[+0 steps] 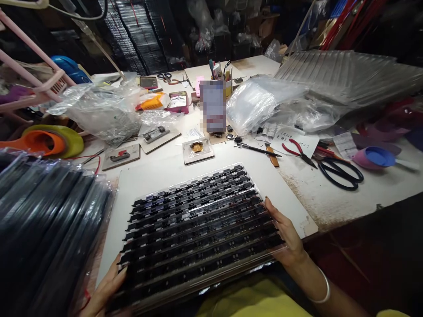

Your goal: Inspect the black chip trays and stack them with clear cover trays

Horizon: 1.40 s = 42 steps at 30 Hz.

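- Nearest, a tray (201, 229) of black parts lies on a white board (139, 185), its near edge over the table's rim.
- Left hand (105, 290) grips its near-left corner.
- Right hand (286, 233) clasps its right edge.
- Left, bagged dark trays (46, 229) are stacked.
- Farther right lie scissors (340, 174) and red pliers (299, 152).

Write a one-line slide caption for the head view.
Both hands, left hand and right hand, grip a clear tray of black parts on a cluttered workbench.
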Available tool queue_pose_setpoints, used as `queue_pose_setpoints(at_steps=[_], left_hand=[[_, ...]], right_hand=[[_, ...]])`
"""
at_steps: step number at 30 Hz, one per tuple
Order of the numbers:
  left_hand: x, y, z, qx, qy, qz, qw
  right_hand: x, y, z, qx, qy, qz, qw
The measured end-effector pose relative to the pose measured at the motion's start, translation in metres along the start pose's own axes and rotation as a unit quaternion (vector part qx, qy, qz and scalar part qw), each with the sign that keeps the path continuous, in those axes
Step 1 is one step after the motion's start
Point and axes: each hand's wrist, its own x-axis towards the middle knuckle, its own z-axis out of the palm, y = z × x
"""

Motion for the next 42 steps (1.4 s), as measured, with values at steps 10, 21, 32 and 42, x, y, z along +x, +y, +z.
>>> queue_pose_setpoints(at_steps=[10, 21, 32, 42], left_hand=[[0.012, -0.005, -0.009, -0.082, -0.117, -0.009, 0.990], [0.012, -0.015, -0.014, -0.228, -0.172, 0.016, 0.958], [0.011, -0.011, -0.018, -0.133, -0.189, 0.023, 0.973], [0.010, -0.008, -0.010, -0.108, 0.008, -0.007, 0.994]], right_hand=[[0.001, -0.003, -0.006, 0.015, 0.073, -0.034, 0.997], [0.004, 0.004, 0.011, 0.013, 0.231, -0.137, 0.963], [0.008, 0.003, 0.017, 0.088, 0.249, -0.081, 0.961], [0.008, 0.003, 0.013, 0.162, 0.107, -0.036, 0.980]])
